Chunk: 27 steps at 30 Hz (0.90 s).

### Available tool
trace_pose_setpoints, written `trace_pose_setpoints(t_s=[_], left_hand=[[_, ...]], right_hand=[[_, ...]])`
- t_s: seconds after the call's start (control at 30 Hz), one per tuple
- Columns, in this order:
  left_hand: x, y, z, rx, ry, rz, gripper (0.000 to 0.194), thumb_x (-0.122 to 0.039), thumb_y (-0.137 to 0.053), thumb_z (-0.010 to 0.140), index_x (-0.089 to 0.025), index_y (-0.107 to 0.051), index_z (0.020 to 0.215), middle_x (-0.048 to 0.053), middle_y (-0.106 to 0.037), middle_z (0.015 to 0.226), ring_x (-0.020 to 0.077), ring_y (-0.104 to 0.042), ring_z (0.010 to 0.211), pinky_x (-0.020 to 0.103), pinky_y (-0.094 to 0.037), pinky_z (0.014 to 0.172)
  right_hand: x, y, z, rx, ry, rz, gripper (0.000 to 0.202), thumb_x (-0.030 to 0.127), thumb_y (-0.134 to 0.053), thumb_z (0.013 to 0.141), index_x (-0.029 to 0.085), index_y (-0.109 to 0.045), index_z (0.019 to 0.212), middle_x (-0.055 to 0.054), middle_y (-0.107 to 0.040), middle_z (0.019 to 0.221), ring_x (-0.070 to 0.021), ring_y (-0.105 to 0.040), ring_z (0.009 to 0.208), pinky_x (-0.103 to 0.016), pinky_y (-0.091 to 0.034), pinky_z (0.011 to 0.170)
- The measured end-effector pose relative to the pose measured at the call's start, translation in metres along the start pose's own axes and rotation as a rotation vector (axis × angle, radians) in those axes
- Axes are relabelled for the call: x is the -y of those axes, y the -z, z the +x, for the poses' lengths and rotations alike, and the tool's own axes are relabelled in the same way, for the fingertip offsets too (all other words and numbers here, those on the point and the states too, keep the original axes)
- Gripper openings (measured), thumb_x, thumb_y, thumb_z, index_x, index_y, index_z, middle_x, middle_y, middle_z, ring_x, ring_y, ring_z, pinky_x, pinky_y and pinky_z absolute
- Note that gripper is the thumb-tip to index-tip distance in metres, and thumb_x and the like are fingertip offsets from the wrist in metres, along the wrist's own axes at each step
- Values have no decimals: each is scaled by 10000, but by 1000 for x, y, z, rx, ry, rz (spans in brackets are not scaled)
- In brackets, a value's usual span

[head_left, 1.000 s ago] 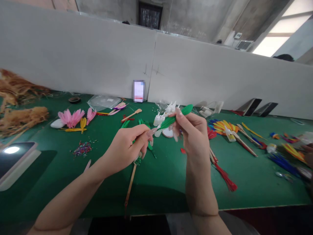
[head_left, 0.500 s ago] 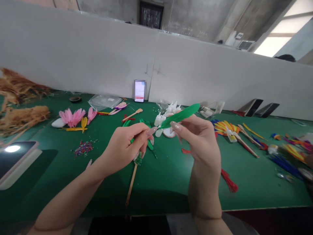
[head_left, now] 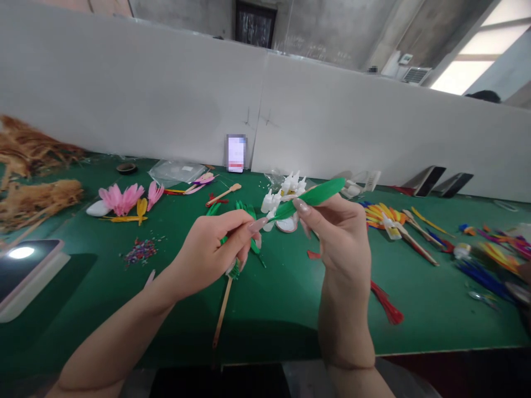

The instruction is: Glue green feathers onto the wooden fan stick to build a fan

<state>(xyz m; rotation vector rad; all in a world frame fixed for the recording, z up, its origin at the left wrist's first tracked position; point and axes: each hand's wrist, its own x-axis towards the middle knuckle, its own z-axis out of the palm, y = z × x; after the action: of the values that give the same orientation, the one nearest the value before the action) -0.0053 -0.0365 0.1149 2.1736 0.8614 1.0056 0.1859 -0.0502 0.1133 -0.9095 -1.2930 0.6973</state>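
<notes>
A long green feather [head_left: 319, 193] is held between my two hands, its broad tip pointing up to the right. My left hand [head_left: 219, 246] pinches the thin quill end between thumb and finger. My right hand [head_left: 342, 229] grips the vane with thumb and fingers, near the middle. Beneath my left hand lies a wooden-handled stick [head_left: 223, 312] with green strands at its head, partly hidden by my fingers. More green feathers [head_left: 248, 210] lie behind the left hand. White glue bottles [head_left: 269, 200] stand just beyond the feather.
Pink feathers [head_left: 122, 199], a pile of small colourful bits [head_left: 141, 251] and a lit phone [head_left: 29, 271] are on the left. Yellow-orange feathers [head_left: 379, 214] and a red bundle [head_left: 388, 304] lie right. A white partition [head_left: 166, 99] runs behind the green table [head_left: 282, 298].
My right thumb and fingers have shifted slightly along the feather, away from the left hand. The feather's tip sits a little further right; the left hand stays nearly in place.
</notes>
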Motion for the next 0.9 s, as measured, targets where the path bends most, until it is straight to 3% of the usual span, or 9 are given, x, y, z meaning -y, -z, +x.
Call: trace_pose_setpoints(t_s=[0.23,0.47,0.6,0.7,0.77,0.9], left_hand=[[-3,1,0,-3,8,-51,288,-255,-444,948,-167,-548,694,-76,-542,435,13,-495,375,119,-411,450],[-4,0,-1,2,31,-112,295,-255,-450,947,-163,-552,686,-77,-536,437,7,-495,373,110,-414,444],[-2,2,-1,-14,74,-136,301,-263,-451,946,-161,-543,679,-80,-534,434,4,-476,358,108,-400,419],[0,3,1,0,106,-168,300,-278,-452,945,-164,-547,684,-81,-530,428,9,-461,349,114,-398,408],[0,4,2,41,120,-198,294,-292,-458,942,-168,-556,693,-79,-525,433,15,-461,351,120,-395,398],[1,3,3,50,130,-254,323,-334,-442,948,-170,-543,689,-69,-523,455,22,-469,363,126,-396,390]], right_hand=[[4,-3,0,1,-1,74,27,282,-734,743,272,-719,723,16,-562,722,-76,-463,532,-235,-341,395],[10,-3,-1,31,-22,126,165,298,-678,792,245,-690,636,5,-520,707,-82,-452,532,-237,-360,401],[10,4,-1,61,-104,144,302,469,-530,878,250,-692,747,-25,-591,712,-128,-507,567,-263,-415,430],[8,4,-1,145,-87,110,463,627,-455,854,237,-676,739,-31,-623,718,-138,-539,598,-270,-447,459],[6,-2,-3,146,-31,18,433,591,-542,826,220,-623,618,-1,-593,632,-110,-518,542,-246,-432,447],[4,-19,-6,-58,38,-136,391,407,-640,826,193,-551,510,45,-499,460,-69,-479,427,-213,-349,372]])
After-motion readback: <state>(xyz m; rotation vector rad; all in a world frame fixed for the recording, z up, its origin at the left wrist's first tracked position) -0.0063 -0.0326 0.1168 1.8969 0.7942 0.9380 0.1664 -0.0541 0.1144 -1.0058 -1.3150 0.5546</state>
